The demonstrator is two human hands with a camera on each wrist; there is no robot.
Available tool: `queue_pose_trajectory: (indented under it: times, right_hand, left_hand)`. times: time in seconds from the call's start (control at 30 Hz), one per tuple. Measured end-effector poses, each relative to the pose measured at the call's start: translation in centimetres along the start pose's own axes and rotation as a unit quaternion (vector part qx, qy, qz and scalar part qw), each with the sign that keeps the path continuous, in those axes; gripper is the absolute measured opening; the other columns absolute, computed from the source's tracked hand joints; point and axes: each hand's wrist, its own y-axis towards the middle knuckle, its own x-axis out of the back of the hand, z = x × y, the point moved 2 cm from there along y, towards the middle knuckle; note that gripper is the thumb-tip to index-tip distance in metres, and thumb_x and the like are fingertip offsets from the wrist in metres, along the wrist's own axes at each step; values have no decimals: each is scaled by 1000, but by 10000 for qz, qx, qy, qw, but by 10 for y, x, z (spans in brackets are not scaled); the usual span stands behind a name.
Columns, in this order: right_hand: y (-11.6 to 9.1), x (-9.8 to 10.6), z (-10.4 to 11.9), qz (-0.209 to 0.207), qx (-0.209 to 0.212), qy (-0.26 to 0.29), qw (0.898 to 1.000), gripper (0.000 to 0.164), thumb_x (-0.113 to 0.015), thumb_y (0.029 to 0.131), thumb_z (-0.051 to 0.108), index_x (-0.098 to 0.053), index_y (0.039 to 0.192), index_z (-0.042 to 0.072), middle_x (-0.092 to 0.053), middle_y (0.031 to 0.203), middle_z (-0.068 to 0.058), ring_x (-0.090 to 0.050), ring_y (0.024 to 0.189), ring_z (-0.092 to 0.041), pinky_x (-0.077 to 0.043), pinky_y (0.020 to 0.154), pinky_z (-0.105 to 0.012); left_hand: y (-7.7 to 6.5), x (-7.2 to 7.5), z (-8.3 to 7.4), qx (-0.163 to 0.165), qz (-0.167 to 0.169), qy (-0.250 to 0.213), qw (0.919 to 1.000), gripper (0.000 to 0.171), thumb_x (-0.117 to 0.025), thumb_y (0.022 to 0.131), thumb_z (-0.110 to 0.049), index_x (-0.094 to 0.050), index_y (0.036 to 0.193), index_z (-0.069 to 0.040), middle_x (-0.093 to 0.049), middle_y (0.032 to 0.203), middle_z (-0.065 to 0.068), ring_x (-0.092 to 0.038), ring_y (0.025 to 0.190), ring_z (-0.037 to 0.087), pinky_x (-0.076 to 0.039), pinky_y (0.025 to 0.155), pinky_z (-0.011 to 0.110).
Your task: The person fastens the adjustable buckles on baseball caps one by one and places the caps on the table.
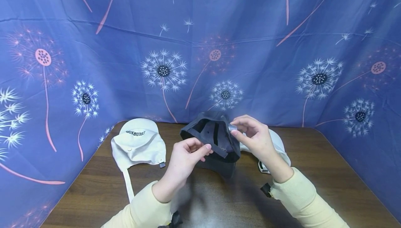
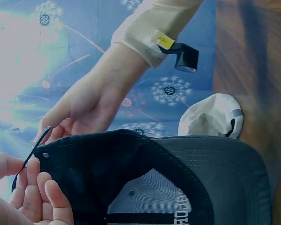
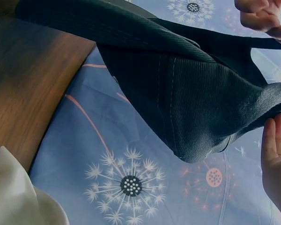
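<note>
A dark baseball cap is held up above the table, its inside and rear opening facing me and its brim pointing downward. My left hand pinches the cap's dark back strap between thumb and fingers, and the loose end sticks out to the right. At the right edge of the opening, my right hand pinches the other side by a small silvery piece, perhaps a buckle. In the right wrist view the cap's ribbed crown hangs between both hands.
A white cap lettered COLORADO lies at the left of the brown table, its strap trailing forward. Another white cap lies partly behind my right hand. A blue dandelion-print cloth hangs behind.
</note>
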Motion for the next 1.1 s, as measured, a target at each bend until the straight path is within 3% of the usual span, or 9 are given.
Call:
queue_pose_trajectory:
  times: [0.47, 1.1]
  right_hand:
    - [-1, -1, -1, 5, 20, 205, 9998, 19, -65, 81, -11, -59, 98, -17, -63, 98, -3, -66, 86, -13, -53, 75, -23]
    - [-2, -10, 2, -104, -69, 199, 9997, 22, -67, 80, -9, -60, 100, -16, -63, 98, -3, -66, 88, -14, -53, 80, -25]
  left_hand:
    - [9, -2, -17, -214, -395, -666, 9968, 13, -68, 85, -8, -64, 79, 3, -70, 71, 6, -59, 59, 13, -48, 58, 25]
    - [15, -11, -24, -427, -1092, -1566, 9807, 7, -67, 86, -6, -65, 82, -1, -71, 72, 0, -65, 69, 12, -49, 62, 25]
